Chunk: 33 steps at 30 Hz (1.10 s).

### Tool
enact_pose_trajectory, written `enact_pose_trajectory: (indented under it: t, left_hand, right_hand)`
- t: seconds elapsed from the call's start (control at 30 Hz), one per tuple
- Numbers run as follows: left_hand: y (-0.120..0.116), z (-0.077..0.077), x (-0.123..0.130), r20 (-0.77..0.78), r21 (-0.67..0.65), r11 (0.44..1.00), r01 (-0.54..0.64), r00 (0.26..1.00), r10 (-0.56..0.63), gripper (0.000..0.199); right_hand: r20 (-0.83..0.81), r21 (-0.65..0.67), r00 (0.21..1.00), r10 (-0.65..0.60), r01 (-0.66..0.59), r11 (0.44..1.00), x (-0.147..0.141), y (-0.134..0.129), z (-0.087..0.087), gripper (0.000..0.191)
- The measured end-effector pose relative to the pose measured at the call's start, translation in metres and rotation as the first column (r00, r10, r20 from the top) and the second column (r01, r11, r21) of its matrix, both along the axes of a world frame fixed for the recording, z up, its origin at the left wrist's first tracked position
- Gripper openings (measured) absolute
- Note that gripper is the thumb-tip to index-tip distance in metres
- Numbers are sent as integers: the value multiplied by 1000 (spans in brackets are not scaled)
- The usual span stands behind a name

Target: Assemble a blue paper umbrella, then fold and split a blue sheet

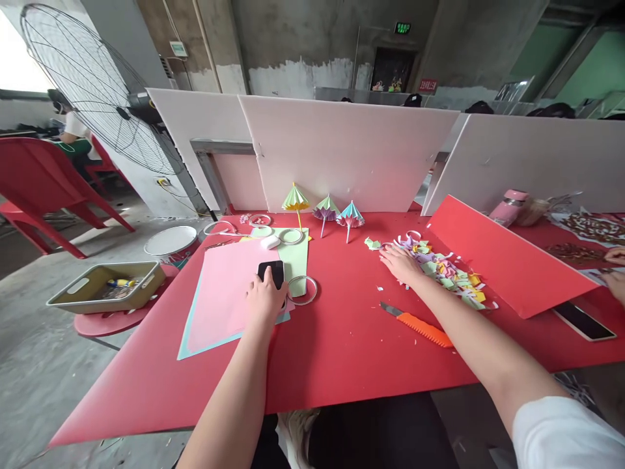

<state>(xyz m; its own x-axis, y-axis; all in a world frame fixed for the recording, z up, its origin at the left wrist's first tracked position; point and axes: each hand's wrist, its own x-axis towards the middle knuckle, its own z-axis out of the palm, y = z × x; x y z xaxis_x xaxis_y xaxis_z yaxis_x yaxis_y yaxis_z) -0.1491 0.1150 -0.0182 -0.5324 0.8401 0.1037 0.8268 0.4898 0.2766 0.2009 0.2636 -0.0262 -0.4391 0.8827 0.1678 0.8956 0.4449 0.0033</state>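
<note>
I log the left grip (266,301) over the dark phone (278,271) at the pink sheet's (222,293) right edge; its closure (underside hidden) I cannot tell. The right grip (401,262) spreads, holding nothing visible, at the paper scraps (452,273), which the red board (508,260) seemingly fences in.

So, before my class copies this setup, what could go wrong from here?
The orange-handled craft knife lies with its grey metal blade exposed near the right hand, so a careless sweep might cause a cut. The loose heap of multicoloured paper scraps could scatter if the large wire-caged fan blows this way; I can't tell whether it's running.
</note>
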Motion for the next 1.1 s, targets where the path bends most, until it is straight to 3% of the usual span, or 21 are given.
enact_pose_trajectory:
  t: [0.3, 0.47, 0.6, 0.67, 0.73, 0.83, 0.97, 1.1]
  left_hand:
    - [17, 10, 4, -20, -83, 996, -23, 1000, 21, 61]
    - [25, 15, 6, -25, -73, 995, -74, 997, 72, 73]
    - [24, 17, 9, -21, -70, 993, -94, 995, 93, 77]
    - [23, 16, 10, -23, -67, 992, -107, 994, 105, 72]
    - [23, 14, 11, -32, -64, 991, -117, 993, 115, 68]
    - [25, 12, 13, -45, -67, 989, -133, 991, 130, 68]
    - [26, 11, 14, -32, -91, 988, -128, 992, 126, 75]
    - [28, 15, 14, -8, -108, 987, -122, 993, 121, 78]
  right_hand:
    - [-238, 55, 971, 27, -14, 998, -13, -56, 24, 37]
    - [-383, 87, 923, 29, 5, 996, -43, -83, 36, 38]
    - [-412, 52, 892, 186, -181, 982, -95, -112, 26, 33]
    - [-378, -43, 870, 317, -359, 932, -123, -126, 17, 38]
    - [-315, -153, 873, 373, -434, 888, -143, -137, 8, 44]
    - [-261, -240, 889, 376, -437, 867, -155, -143, 0, 47]
    - [-260, -196, 910, 323, -377, 905, -149, -139, -4, 44]
    - [-264, -205, 910, 319, -376, 904, -144, -136, -4, 43]
